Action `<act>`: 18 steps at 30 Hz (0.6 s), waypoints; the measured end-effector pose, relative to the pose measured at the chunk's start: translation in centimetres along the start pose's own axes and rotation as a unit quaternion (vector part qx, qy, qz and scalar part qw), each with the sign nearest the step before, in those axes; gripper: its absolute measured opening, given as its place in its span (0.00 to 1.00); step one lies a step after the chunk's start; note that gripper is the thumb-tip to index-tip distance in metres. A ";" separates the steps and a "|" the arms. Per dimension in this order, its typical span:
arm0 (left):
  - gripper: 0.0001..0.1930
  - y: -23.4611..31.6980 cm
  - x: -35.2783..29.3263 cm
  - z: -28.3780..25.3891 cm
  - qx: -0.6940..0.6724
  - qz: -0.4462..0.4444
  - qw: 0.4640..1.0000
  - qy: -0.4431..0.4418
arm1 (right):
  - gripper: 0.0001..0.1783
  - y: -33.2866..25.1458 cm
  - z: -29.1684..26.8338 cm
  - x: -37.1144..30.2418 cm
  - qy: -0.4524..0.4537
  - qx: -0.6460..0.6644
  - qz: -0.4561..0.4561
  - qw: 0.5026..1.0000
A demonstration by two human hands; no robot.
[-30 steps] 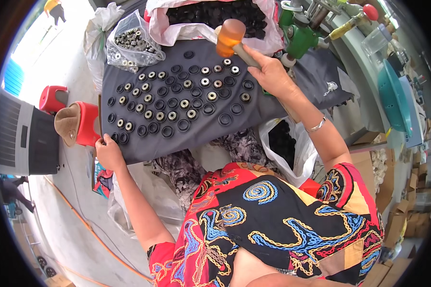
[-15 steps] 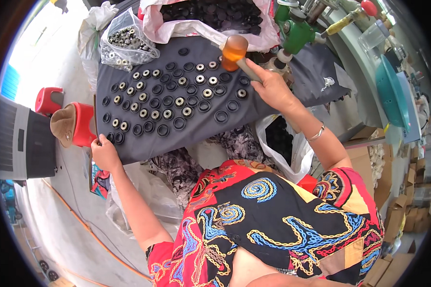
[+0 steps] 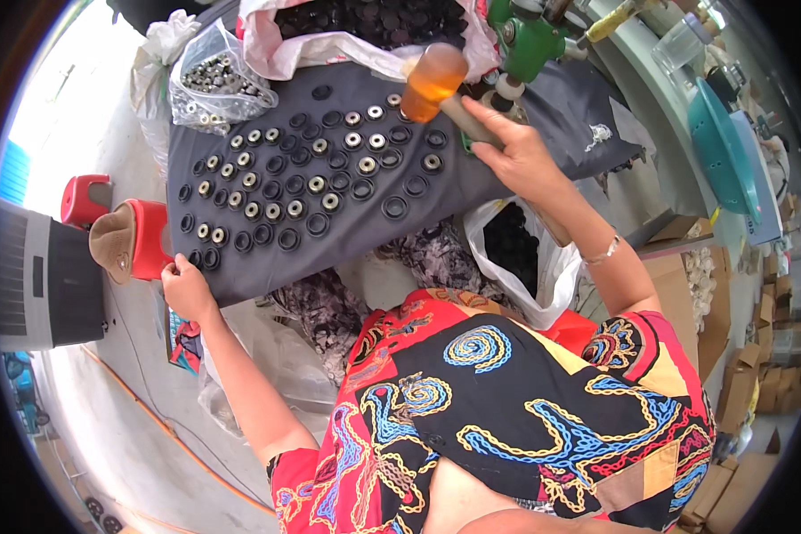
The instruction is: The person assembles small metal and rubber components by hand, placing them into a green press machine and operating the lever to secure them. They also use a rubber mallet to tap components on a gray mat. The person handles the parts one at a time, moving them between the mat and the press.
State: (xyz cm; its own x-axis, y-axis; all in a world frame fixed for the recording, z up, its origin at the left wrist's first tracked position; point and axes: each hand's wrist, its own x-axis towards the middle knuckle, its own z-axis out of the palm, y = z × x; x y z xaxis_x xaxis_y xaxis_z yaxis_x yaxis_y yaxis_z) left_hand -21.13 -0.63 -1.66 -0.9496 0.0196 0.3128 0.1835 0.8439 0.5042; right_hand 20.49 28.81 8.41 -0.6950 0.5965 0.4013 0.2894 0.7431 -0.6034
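Observation:
My right hand (image 3: 518, 163) is closed round the handle of a mallet (image 3: 435, 78) with an amber, see-through head. The mallet head is held over the far right part of a table draped in dark grey cloth (image 3: 271, 269). Spread over the cloth lie many black rings (image 3: 395, 207); in several of them sits a shiny metal bearing-like insert (image 3: 368, 165). The mallet covers part of the cloth behind it. At the near left corner, my left hand (image 3: 188, 289) grips the edge of the cloth-covered table, fingers bent, beside the nearest black rings.
A clear bag of small metal parts (image 3: 218, 89) lies at the far left. Behind the rings stands a white sack of black parts (image 3: 316, 58). A green press (image 3: 529, 49) rises at the far right. Below it hangs a white bag (image 3: 552, 289). Red stools (image 3: 151, 236) stand left.
The mallet head looks larger and slightly higher, lifted by my right hand. The table and its surroundings have shifted a little leftward in view. My left hand keeps its place at the corner.

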 end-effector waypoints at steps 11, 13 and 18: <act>0.23 0.6 0.2 -0.1 0.007 0.004 1.000 -0.009 | 0.40 -1.0 -1.1 -5.0 -0.035 -0.041 0.007 0.999; 0.23 0.7 0.2 -0.3 0.001 0.010 1.000 -0.007 | 0.40 -1.9 -1.4 -5.0 -0.013 -0.042 0.001 0.999; 0.23 -0.8 0.8 0.8 0.032 0.031 0.999 0.029 | 0.39 -1.7 -0.7 -5.4 -0.066 -0.067 0.029 0.995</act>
State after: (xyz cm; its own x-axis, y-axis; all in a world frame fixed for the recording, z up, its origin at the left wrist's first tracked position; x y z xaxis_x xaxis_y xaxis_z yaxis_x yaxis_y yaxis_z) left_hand -22.21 -0.91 -2.45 -0.9204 0.0437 0.3884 0.2231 0.8747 0.4302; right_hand 24.21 24.50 7.78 -0.7526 0.6007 0.2696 0.4098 0.7478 -0.5223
